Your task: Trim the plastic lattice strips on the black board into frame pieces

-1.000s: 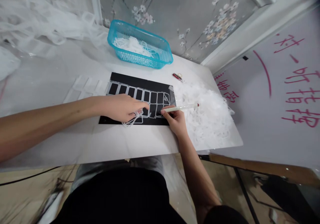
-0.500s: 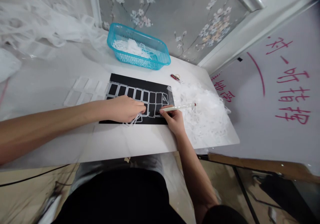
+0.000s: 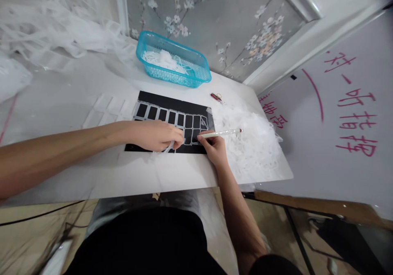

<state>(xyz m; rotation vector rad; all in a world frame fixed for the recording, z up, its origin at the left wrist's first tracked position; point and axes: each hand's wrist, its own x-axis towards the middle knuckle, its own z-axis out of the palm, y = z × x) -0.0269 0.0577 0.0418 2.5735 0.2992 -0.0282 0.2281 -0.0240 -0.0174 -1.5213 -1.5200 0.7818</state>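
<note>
A black board (image 3: 172, 102) lies on the table, bearing a white lattice of rectangular frames (image 3: 184, 121). My left hand (image 3: 161, 136) rests over the lattice's lower middle, its fingers closed on thin white loops (image 3: 168, 147) that hang below the fingertips. At the lattice's right end my right hand (image 3: 216, 148) pinches a slim pale pen-like tool (image 3: 225, 132). The tool's upper end, with a dark reddish tip, points right. Its working end is by the lattice and too small to make out.
Behind the board stands a blue basket (image 3: 175, 77) holding white pieces. A heap of white scraps (image 3: 254, 144) lies on the right, near a small red-handled item (image 3: 215, 97). Translucent framed sheets (image 3: 106, 109) lie left; more white strips (image 3: 70, 29) are piled at far left.
My left hand has shifted slightly right along the lattice, with the white loops in its fingers. The right hand and its tool stay almost in place. The whole view has moved a little.
</note>
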